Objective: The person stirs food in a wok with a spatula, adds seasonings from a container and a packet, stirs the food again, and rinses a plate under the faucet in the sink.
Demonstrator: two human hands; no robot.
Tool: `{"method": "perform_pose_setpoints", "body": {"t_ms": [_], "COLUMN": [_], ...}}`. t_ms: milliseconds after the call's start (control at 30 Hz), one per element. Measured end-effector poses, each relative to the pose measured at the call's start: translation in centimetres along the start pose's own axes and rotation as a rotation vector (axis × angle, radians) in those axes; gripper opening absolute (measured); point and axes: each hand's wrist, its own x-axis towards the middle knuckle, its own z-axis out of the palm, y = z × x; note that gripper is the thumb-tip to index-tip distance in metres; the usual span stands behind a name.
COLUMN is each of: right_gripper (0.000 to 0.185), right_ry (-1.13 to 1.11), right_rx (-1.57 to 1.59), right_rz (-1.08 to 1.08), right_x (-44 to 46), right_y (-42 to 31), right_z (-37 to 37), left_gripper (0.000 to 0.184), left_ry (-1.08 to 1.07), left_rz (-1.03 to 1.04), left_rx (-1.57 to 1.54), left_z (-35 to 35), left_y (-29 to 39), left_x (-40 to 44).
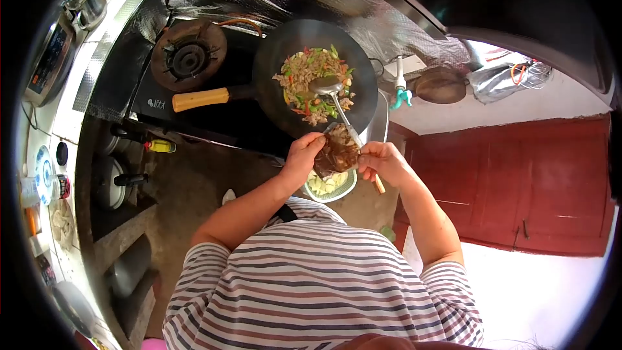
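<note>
A clear plastic bag with dark brown contents (338,150) is held up between my two hands, near the wok's front rim. My left hand (302,159) pinches its left edge with thumb and fingers. On the other side, my right hand (383,159) has its fingers closed on the bag's right edge. Behind the bag, a metal ladle (326,85) rests with its bowl in the wok (269,52), and its handle runs down past my right hand. Sliced meat with green and red peppers (301,76) lies in the wok. Below the bag, a basket (353,185) holds pale slices.
Left of the wok is a second gas burner (189,59). A teal tap (402,97) and a hanging pan (440,85) are at the right, above a red cabinet (505,181). Lidded pots (113,181) stand on shelves at the left, under a tiled counter (65,107).
</note>
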Motion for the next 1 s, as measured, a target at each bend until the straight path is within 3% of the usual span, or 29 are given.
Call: {"method": "perform_pose_setpoints", "body": {"t_ms": [133, 200, 300, 400, 500, 667, 767, 900, 1000], "right_gripper": [0.008, 0.012, 0.025, 0.023, 0.021, 0.020, 0.028, 0.037, 0.032], "right_ry": [-0.120, -0.158, -0.097, -0.079, -0.195, -0.144, -0.118, -0.234, -0.232], "right_rx": [0.508, 0.515, 0.225, 0.091, 0.104, 0.013, 0.472, 0.582, 0.627], "right_rz": [-0.057, -0.043, 0.060, 0.147, 0.080, -0.002, -0.042, -0.059, -0.072], "right_x": [0.3, 0.9, 0.3, -0.9, 0.4, 1.1, 0.5, 0.4, 0.4], "right_y": [0.5, 0.8, -1.0, -3.7, -1.2, 0.0, 0.7, 0.5, 0.4], "right_z": [1.8, 1.9, 2.7, 3.8, 3.5, 4.4, 3.8, 3.7, 4.2], "left_gripper": [0.020, 0.020, 0.018, 0.016, 0.013, 0.009, 0.010, 0.010, 0.010], "left_ry": [0.085, 0.097, 0.113, 0.105, 0.128, 0.181, 0.196, 0.203, 0.220], "left_rz": [0.068, 0.092, 0.038, 0.078, 0.127, 0.229, 0.272, 0.283, 0.338], "left_rx": [0.050, 0.054, -0.008, 0.060, 0.188, 0.363, 0.395, 0.420, 0.481], "left_z": [-0.9, -0.9, -1.0, -1.3, -0.8, -0.1, -1.0, -1.6, -1.9], "left_y": [-1.6, -1.6, -1.2, -1.3, -1.0, -0.2, 1.0, 1.5, 1.4], "left_x": [0.5, 0.6, 0.0, -0.1, -0.6, -1.4, -1.3, -1.2, -1.1]}}
